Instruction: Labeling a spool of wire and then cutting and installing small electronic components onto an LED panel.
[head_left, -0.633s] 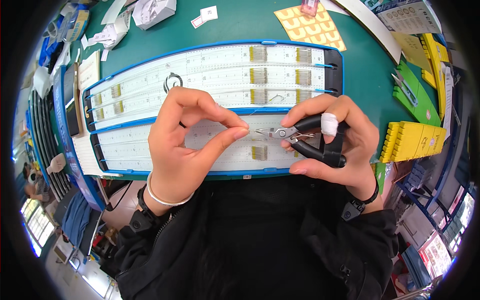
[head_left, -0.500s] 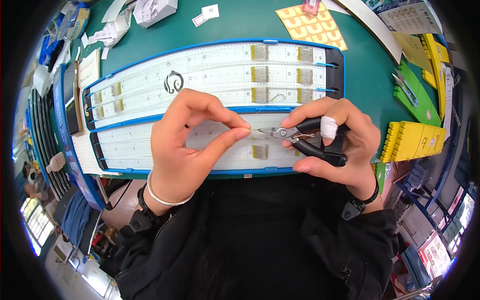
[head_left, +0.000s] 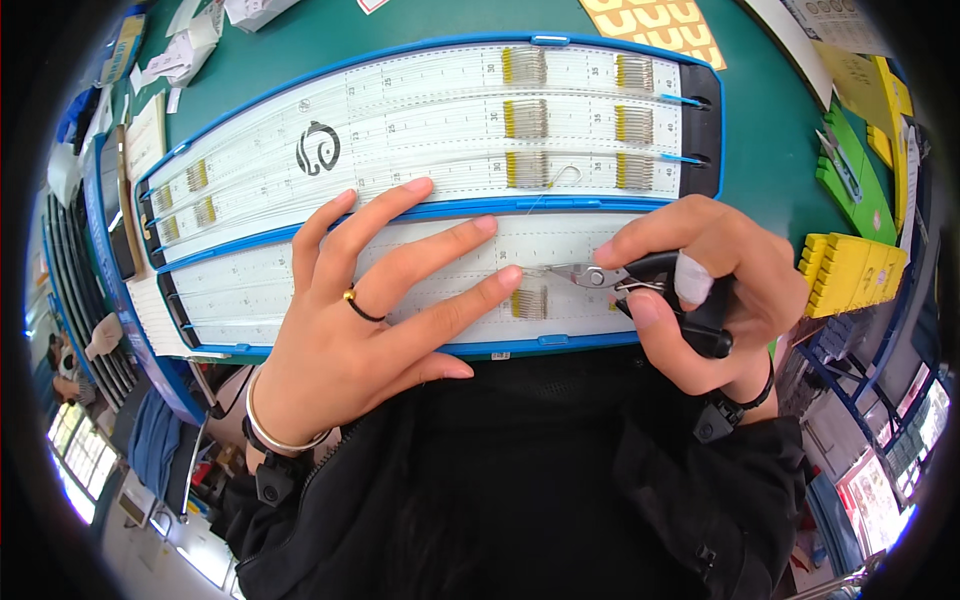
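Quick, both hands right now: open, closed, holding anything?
Left hand: open, fingers spread flat on the white board, holding nothing.
Right hand: closed around small black-handled pliers.

yellow block: [head_left: 850, 272] sits at the mat's right edge
green holder: [head_left: 850, 185] just above it
yellow sheet: [head_left: 660, 25] top, on the green mat [head_left: 420, 25]
paper scraps: [head_left: 195, 45] top left

We see a green desk [head_left: 330, 40] under even bright light. Yellow bins [head_left: 850, 270] and green trays [head_left: 850, 175] sit at its right edge, paper scraps [head_left: 190, 50] at top left. Windows [head_left: 80, 460] glow lower left, blue racks [head_left: 850, 400] lower right.
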